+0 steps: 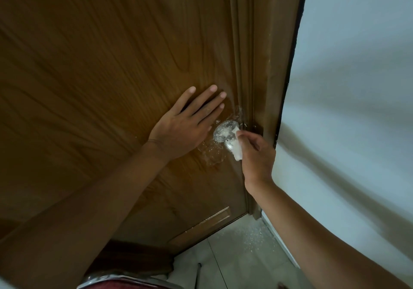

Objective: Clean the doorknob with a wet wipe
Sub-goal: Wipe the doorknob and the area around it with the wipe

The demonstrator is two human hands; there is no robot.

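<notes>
A round silver doorknob [223, 132] sits near the right edge of a brown wooden door [111, 65]. My right hand [257, 154] pinches a small white wet wipe [237, 151] and presses it against the knob's right and lower side. My left hand [187, 123] lies flat on the door just left of the knob, fingers spread and pointing up and to the right. Part of the knob is hidden under the wipe and my right fingers.
The dark door frame [268, 87] runs just right of the knob, with a white wall [346, 87] beyond it. Pale floor tiles [241, 255] show below the door. A dark red and silver object [125, 282] sits at the bottom edge.
</notes>
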